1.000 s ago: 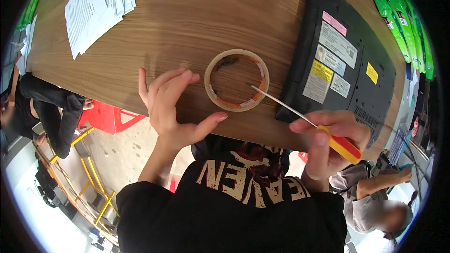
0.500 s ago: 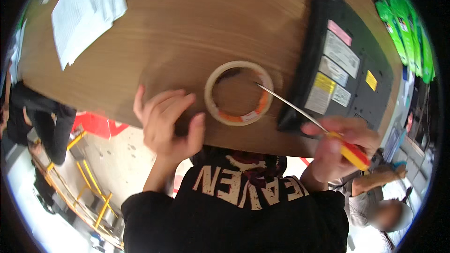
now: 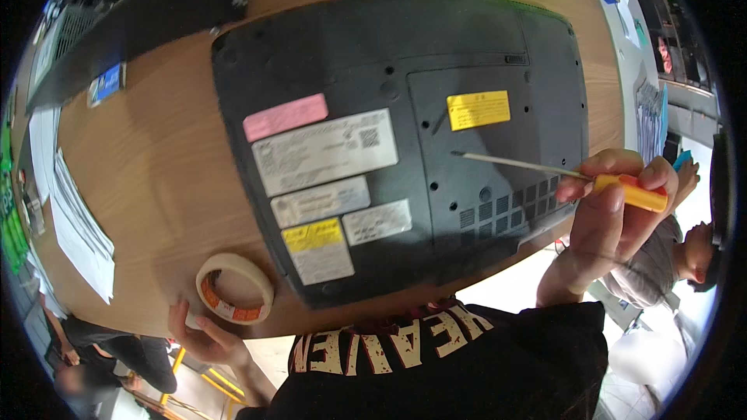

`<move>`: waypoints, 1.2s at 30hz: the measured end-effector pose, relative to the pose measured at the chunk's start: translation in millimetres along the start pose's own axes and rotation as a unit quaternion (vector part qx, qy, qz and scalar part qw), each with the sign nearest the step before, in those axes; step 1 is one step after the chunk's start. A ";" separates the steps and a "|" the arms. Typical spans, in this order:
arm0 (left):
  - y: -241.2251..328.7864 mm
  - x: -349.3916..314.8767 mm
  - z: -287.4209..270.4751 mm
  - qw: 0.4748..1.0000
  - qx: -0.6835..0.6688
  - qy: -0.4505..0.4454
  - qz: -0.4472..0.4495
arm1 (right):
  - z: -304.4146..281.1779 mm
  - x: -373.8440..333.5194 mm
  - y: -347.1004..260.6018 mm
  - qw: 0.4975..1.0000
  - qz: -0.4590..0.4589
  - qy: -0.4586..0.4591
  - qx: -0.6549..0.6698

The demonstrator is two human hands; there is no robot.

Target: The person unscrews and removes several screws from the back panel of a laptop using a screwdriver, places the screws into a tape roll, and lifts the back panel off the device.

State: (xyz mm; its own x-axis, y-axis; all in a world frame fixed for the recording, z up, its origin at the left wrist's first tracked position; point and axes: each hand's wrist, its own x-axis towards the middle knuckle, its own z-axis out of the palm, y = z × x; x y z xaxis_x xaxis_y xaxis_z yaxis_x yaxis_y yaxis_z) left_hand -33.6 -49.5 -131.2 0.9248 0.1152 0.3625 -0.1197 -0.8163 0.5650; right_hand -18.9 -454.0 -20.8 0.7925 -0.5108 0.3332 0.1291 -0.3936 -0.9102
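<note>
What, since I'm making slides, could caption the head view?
Right hand holds a screwdriver over an upturned laptop; left hand near tape roll.

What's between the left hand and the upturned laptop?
A tape roll lies between the left hand and the laptop, as the head view shows.

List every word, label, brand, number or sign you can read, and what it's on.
Pink, yellow and white labels on the black laptop: print too small or blurred to read.
Inner band of tape roll: too small to read.
Black shirt: large pale lettering, not copied.
Nothing else readable.
</note>
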 end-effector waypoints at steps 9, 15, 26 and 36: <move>3.9 2.6 3.5 0.996 0.082 0.002 -0.020 | -32.2 34.4 43.2 0.946 0.012 -0.253 0.202; 8.8 6.5 6.4 0.993 0.109 -0.017 -0.035 | -35.2 29.8 51.9 0.934 0.058 -0.147 0.321; 11.4 7.1 6.4 0.990 0.132 -0.024 -0.034 | -28.5 25.4 45.2 0.947 0.061 -0.155 0.276; 1.2 4.9 1.2 0.993 0.117 -0.022 -0.001 | 7.7 48.6 -2.9 0.944 -0.029 -0.328 -0.028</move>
State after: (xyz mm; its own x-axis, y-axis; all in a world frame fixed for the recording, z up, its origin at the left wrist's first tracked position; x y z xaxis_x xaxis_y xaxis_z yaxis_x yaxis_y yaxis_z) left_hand -28.9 -50.6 -129.7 0.9402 0.0968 0.3265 -0.0354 -0.9258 0.3764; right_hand 23.9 -471.9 -3.8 0.9860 0.0884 0.1413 0.1662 -0.4556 -0.8745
